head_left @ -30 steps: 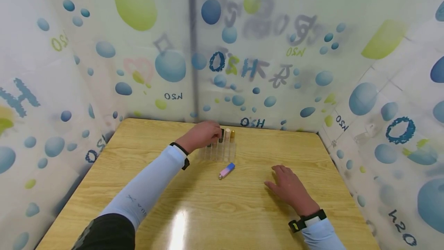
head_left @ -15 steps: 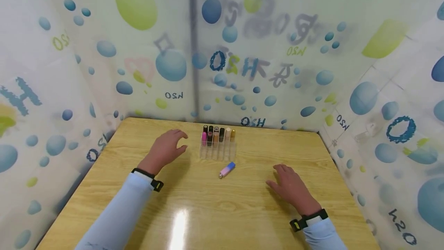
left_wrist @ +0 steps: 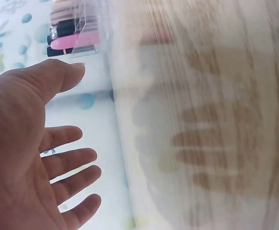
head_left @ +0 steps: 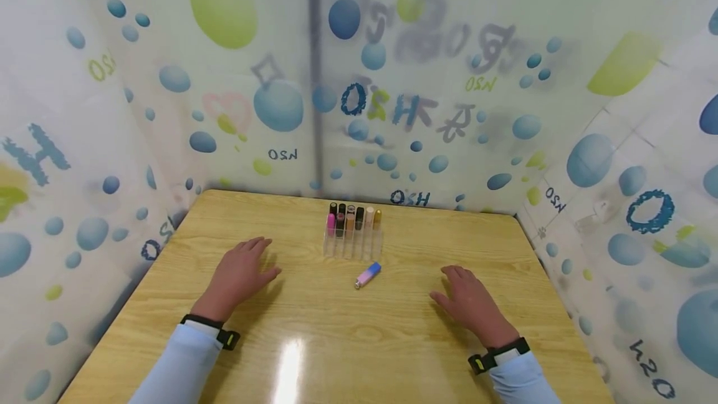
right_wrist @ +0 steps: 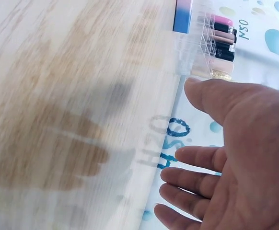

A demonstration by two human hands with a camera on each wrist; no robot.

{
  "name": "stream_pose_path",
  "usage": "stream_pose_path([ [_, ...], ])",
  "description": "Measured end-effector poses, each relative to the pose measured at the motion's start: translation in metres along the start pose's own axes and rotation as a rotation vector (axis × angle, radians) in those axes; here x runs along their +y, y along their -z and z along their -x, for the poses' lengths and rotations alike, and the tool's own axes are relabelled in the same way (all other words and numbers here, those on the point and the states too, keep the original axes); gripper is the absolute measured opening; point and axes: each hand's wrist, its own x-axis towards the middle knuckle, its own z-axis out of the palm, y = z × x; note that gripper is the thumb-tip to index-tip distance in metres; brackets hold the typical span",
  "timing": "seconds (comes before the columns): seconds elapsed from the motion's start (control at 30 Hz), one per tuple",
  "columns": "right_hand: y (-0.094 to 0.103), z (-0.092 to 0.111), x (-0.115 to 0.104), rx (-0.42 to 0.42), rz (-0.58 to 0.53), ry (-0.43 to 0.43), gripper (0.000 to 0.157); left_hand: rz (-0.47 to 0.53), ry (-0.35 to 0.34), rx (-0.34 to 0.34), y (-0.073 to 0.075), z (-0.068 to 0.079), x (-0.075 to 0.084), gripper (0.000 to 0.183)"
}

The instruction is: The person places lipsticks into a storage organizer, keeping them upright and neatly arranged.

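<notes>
A transparent lipstick organizer [head_left: 353, 248] stands near the table's back edge. Several lipstick tubes are upright in its rear slots, among them a pink tube [head_left: 331, 223], a black tube [head_left: 359, 218] and a gold tube [head_left: 377, 219]. In front of it a tube with a pink-to-blue fade [head_left: 368, 275] lies slantwise on the tabletop. My left hand [head_left: 235, 279] is left of the organizer, fingers spread and holding nothing. To the right of the lying tube, my right hand [head_left: 468, 304] is also without anything, its fingers relaxed. Both wrist views show bare palms.
The wooden table [head_left: 336, 335] is glossy and reflects the hands in the wrist views. A patterned sheet [head_left: 269, 173] with blue and green dots rises behind the table and along both sides.
My left hand was at the organizer's tubes; it has drawn back left and toward me, with nothing in it. The right hand and the lying tube stay in place.
</notes>
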Motion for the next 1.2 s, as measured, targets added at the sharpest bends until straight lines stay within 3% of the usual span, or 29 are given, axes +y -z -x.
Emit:
stream_pose_path([
  [0.13, 0.002, -0.010, -0.015, -0.024, -0.003, 0.066, 0.061, 0.013, 0.000, -0.007, -0.001, -0.001, 0.000, 0.072],
  [0.43, -0.006, -0.057, -0.086, -0.023, 0.224, 0.507, 0.045, 0.042, 0.008, -0.006, -0.006, -0.001, -0.001, 0.071],
  [0.6, -0.028, -0.078, -0.108, -0.002, 0.279, 0.655, 0.026, 0.039, 0.010, -0.012, -0.010, -0.001, -0.002, 0.068],
  [0.77, -0.043, -0.086, -0.115, -0.009, 0.345, 0.725, 0.015, 0.046, 0.006, -0.015, -0.011, -0.001, -0.002, 0.067],
  [0.97, -0.050, -0.088, -0.116, -0.018, 0.440, 0.722, 0.006, 0.047, 0.019, 0.000, -0.009, 0.001, -0.006, 0.065],
  [1.2, -0.048, -0.097, -0.115, -0.048, 0.369, 0.738, 0.007, 0.072, 0.007, 0.019, -0.008, 0.001, -0.011, 0.061],
])
